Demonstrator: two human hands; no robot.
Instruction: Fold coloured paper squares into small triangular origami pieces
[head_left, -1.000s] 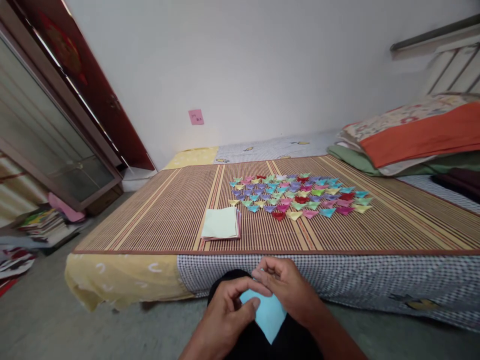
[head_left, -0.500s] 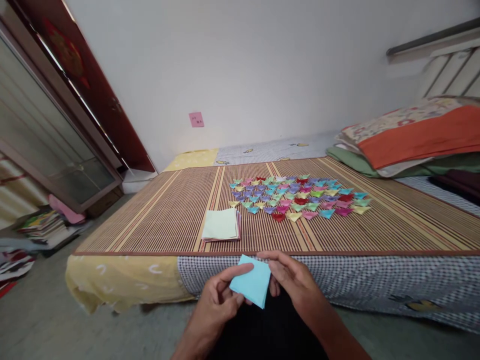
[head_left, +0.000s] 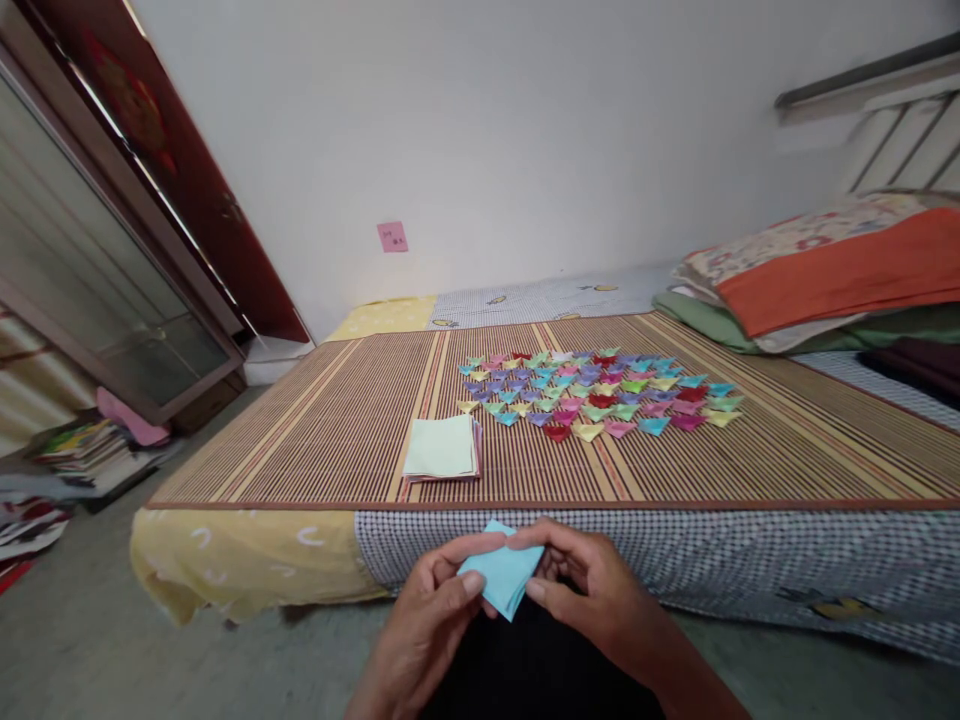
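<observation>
A folded square of light blue paper [head_left: 504, 578] is held between both hands, just in front of the bed's near edge. My left hand [head_left: 439, 600] pinches its left side, with the thumb on the front face and the index finger along the top. My right hand [head_left: 581, 575] grips the right side, its index finger over the upper edge and its thumb at the lower right. The paper's layers show slightly apart at the bottom corner. The fingers behind the paper are partly hidden.
On the striped mat [head_left: 315, 430] lies a stack of square paper sheets [head_left: 441, 448]. Several rows of small folded paper pieces [head_left: 592, 390] in many colours spread to its right. Folded bedding [head_left: 840, 275] is piled at the right; a stack of books [head_left: 82, 450] sits at the left.
My right hand has closed on the paper's right side, its thumb now on the lower right edge. The paper has turned slightly, and my left thumb has moved onto its face.
</observation>
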